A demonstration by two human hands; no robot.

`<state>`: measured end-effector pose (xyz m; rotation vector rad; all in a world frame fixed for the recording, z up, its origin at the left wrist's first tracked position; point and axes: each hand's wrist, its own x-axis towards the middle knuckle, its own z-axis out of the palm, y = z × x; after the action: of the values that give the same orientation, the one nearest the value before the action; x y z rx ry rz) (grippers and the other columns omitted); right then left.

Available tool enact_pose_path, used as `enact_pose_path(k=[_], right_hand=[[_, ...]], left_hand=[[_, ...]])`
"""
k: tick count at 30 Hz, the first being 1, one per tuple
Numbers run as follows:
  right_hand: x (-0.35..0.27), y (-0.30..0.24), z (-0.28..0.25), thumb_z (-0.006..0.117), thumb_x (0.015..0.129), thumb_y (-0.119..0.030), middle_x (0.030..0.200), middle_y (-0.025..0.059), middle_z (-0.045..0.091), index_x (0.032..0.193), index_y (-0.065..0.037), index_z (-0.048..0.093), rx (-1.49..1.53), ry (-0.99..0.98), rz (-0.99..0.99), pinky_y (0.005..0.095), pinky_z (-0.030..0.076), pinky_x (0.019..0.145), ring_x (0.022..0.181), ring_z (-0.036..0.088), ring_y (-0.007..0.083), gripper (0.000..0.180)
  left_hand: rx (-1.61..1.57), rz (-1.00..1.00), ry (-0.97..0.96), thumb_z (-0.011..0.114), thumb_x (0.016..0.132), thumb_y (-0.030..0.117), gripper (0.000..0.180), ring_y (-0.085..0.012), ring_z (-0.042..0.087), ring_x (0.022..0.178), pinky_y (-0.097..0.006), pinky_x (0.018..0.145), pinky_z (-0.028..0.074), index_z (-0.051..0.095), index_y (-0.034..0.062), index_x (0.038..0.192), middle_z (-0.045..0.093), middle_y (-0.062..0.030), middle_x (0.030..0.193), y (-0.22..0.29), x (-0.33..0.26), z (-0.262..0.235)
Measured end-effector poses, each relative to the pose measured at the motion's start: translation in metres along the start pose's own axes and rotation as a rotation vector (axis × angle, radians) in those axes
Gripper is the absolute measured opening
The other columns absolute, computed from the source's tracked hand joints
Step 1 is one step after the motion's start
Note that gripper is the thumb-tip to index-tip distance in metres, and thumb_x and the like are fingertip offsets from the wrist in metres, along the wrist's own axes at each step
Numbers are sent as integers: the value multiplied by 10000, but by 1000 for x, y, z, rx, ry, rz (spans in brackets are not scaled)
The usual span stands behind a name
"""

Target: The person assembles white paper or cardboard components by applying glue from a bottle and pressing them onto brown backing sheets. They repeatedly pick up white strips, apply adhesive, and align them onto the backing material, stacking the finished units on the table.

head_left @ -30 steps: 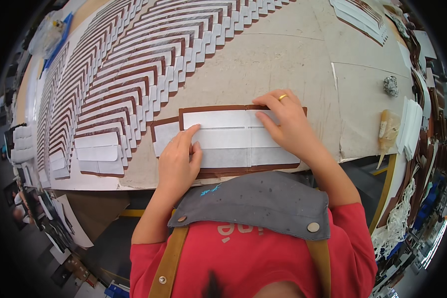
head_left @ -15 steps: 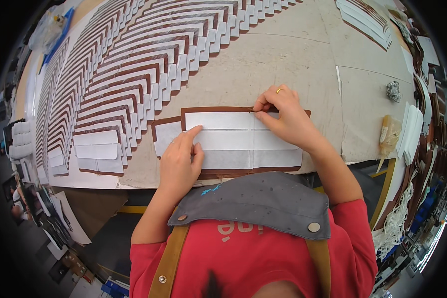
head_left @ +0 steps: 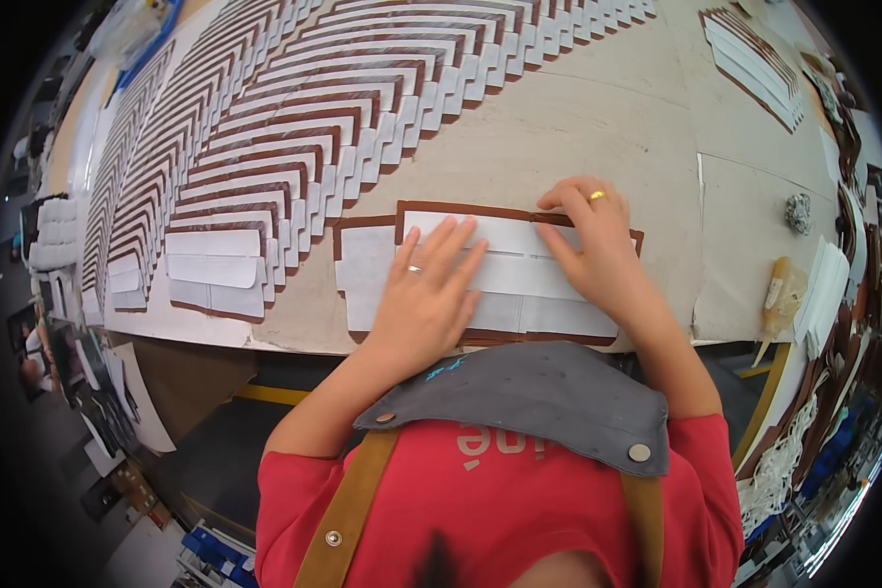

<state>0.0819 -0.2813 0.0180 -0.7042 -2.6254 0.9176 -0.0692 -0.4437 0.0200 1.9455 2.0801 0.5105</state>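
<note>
In front of me, near the table's front edge, lies a flat panel with white facing and a brown border [head_left: 534,279]. A similar panel [head_left: 363,263] shows from under its left end. My left hand [head_left: 426,294] lies flat on the upper panel's left part, fingers stretched out and slightly apart, covering some of its white facing. At the panel's far edge, right of the middle, my right hand [head_left: 598,240] has thumb and bent fingers closed around the brown border. The exact contact of those fingertips is partly hidden.
Overlapping rows of similar brown-and-white panels [head_left: 304,162] cover the table's left and far side. A small fanned stack [head_left: 750,69] sits at the far right. Nearer on the right are a crumpled silvery ball [head_left: 799,214], a yellowish squeeze bottle [head_left: 782,302] and white strips [head_left: 821,294].
My left hand has moved right and flattened onto the panel, where before only a fingertip pointed onto it. My right hand remains at the far edge. The whole view has shifted slightly.
</note>
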Motion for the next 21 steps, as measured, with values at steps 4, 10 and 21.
enact_pose_path(k=[4,10,21], right_hand=[[-26,-10,9,542,838,-200,1301,64,429,1232,-88,464,-190,-158,-225,396,259,1017,1219,376,193,417],[-76,27,-25,443,892,-232,1412,42,326,1334,-85,373,-488,-190,75,405,169,1082,1317,271,210,471],[-45,45,-63,583,749,-47,949,114,559,950,-17,550,-62,-72,139,355,415,792,905,507,273,206]], left_hand=[[-2,28,-151,546,837,262,584,-290,183,1346,-471,1084,123,342,53,1342,225,-139,1444,-3,-2,6],[61,-194,-124,473,876,224,546,-302,129,1360,-481,1085,61,298,46,1362,172,-143,1463,-41,-13,-5],[9,-18,55,626,758,113,526,-297,398,1162,-387,973,289,440,30,1243,456,-132,1248,-38,17,-19]])
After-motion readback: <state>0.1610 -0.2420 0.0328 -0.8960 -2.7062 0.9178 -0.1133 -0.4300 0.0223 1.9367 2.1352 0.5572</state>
